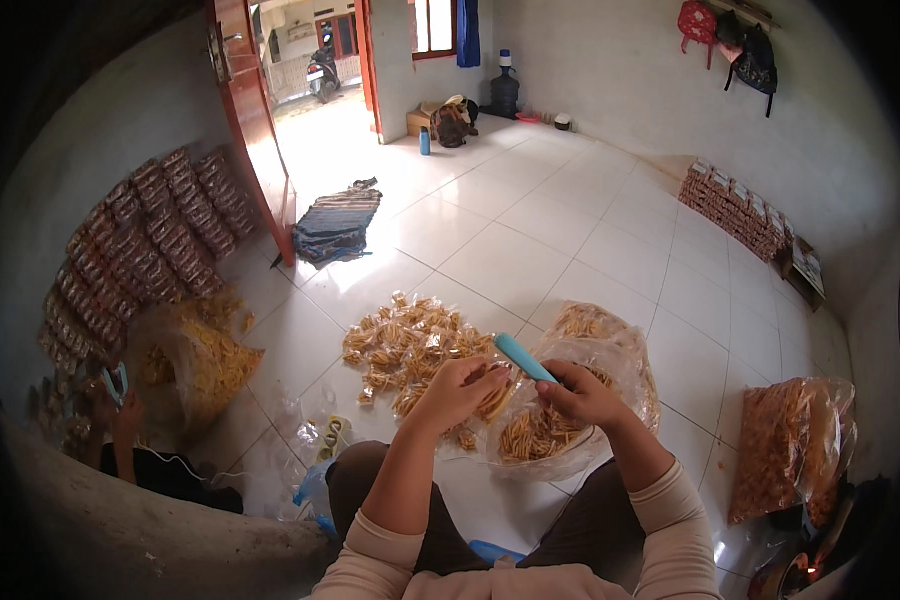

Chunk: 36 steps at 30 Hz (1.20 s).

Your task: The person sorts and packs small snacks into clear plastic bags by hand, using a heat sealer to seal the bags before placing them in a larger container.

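In my right hand (582,393) is a turquoise, rounded bar-like tool (523,357), gripped near its lower end and pointing up to the left. The fingers of my left hand (460,392) are close together over a small clear packet of snack sticks (496,401), partly hidden beneath them. Between my knees and just beyond lies a large open clear bag of snack sticks (540,437), under my right hand. A pile of small filled packets (410,340) spreads over the floor beyond my left hand.
On the left, another person's hand (125,415) holds a light blue tool beside a big snack bag (220,375). Stacked packets (140,235) line the left wall. A full bag (785,445) stands at right. A dark cloth mat (338,222) lies by the open door (255,120).
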Each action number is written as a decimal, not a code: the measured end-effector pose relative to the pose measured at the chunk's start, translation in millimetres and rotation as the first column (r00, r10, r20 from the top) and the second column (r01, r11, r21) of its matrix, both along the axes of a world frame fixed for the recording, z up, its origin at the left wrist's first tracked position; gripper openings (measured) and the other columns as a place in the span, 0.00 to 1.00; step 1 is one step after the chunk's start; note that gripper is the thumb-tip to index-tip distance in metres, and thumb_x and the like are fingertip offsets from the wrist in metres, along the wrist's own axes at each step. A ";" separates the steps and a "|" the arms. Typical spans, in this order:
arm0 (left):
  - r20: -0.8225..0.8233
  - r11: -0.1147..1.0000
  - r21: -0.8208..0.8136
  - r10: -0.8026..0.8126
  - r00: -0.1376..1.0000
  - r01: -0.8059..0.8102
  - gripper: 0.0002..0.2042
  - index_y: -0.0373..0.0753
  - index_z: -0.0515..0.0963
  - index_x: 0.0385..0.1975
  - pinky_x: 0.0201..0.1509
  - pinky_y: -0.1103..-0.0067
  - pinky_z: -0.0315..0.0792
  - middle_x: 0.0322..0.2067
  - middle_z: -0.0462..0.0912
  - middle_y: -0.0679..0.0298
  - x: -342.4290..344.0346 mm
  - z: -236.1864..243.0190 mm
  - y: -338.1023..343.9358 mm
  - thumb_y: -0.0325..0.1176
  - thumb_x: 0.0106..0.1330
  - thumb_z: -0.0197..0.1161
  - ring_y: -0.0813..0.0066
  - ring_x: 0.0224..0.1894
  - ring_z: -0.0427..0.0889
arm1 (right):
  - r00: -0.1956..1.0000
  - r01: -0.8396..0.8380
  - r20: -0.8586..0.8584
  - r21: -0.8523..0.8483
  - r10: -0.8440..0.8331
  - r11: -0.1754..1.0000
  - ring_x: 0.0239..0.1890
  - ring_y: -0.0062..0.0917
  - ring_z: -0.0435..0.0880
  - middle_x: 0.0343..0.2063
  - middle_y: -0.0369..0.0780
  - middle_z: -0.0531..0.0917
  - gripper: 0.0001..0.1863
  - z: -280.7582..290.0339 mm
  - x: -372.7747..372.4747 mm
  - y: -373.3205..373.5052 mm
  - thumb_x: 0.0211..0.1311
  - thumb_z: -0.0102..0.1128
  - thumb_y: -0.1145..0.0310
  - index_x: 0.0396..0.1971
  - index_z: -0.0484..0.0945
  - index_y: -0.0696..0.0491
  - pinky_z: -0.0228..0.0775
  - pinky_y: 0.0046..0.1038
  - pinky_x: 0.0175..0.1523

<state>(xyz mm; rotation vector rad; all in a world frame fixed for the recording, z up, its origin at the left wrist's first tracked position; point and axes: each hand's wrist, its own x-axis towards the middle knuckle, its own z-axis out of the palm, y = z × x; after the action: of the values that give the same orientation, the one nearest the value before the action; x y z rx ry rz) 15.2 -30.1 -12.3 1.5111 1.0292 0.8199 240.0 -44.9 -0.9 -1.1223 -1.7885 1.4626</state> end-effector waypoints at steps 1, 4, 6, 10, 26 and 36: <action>0.009 1.000 -0.005 0.002 1.000 -0.002 0.13 0.32 0.78 0.38 0.28 0.89 0.63 0.23 0.75 0.73 -0.3 1.3 -1.0 0.36 0.62 0.58 0.90 0.25 0.69 | 1.000 0.008 0.019 0.006 -0.008 1.000 0.16 0.10 0.67 0.21 0.31 0.74 0.15 1.9 -1.0 -0.4 0.62 0.51 0.60 0.41 0.71 0.56 0.59 0.14 0.20; 0.053 1.000 -0.001 0.017 0.998 -0.017 0.13 0.32 0.78 0.37 0.28 0.89 0.63 0.23 0.75 0.73 1.8 0.2 -1.8 0.36 0.62 0.58 0.90 0.25 0.68 | 1.000 0.013 -0.015 -0.021 -0.013 1.000 0.16 0.10 0.67 0.22 0.32 0.75 0.16 -2.0 1.3 0.7 0.63 0.50 0.60 0.44 0.70 0.56 0.60 0.14 0.20; 0.071 1.000 0.013 0.028 0.997 -0.029 0.13 0.32 0.78 0.38 0.29 0.89 0.63 0.23 0.75 0.72 2.3 -2.6 -0.5 0.36 0.62 0.58 0.90 0.26 0.69 | 0.996 0.005 -0.083 -0.056 -0.010 0.998 0.16 0.10 0.67 0.24 0.33 0.75 0.18 -5.0 2.8 2.3 0.63 0.49 0.61 0.46 0.68 0.57 0.60 0.14 0.20; 0.061 0.999 0.003 0.037 0.997 -0.037 0.13 0.32 0.78 0.39 0.31 0.89 0.65 0.25 0.77 0.71 1.8 1.2 -1.0 0.36 0.62 0.58 0.89 0.27 0.71 | 0.982 -0.034 -0.187 -0.085 0.017 0.996 0.15 0.12 0.67 0.28 0.35 0.76 0.20 -10.1 6.0 6.0 0.64 0.47 0.61 0.50 0.64 0.58 0.61 0.15 0.20; -0.080 0.995 0.050 0.086 0.993 -0.082 0.17 0.32 0.77 0.30 0.25 0.82 0.63 0.17 0.74 0.68 0.2 -2.8 1.0 0.43 0.60 0.59 0.84 0.22 0.67 | 0.947 0.155 -0.285 0.001 -0.148 0.988 0.15 0.13 0.68 0.27 0.36 0.74 0.21 -9.9 6.0 8.3 0.64 0.46 0.58 0.50 0.64 0.57 0.63 0.16 0.20; -0.327 0.838 0.289 0.541 0.775 -0.462 0.32 0.33 0.62 0.56 0.58 0.72 0.61 0.53 0.68 0.48 -2.4 -23.5 21.0 0.50 0.58 0.58 0.59 0.56 0.67 | 0.846 0.206 -0.433 -0.270 -0.310 0.940 0.18 0.16 0.69 0.25 0.37 0.72 0.26 -22.7 13.1 16.1 0.65 0.35 0.46 0.47 0.65 0.54 0.61 0.17 0.20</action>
<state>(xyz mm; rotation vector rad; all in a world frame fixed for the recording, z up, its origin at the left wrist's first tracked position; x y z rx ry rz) 12.7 -9.0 -35.7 1.6256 1.7606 1.0285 253.1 -28.8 -23.6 -0.9563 -1.1175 1.6152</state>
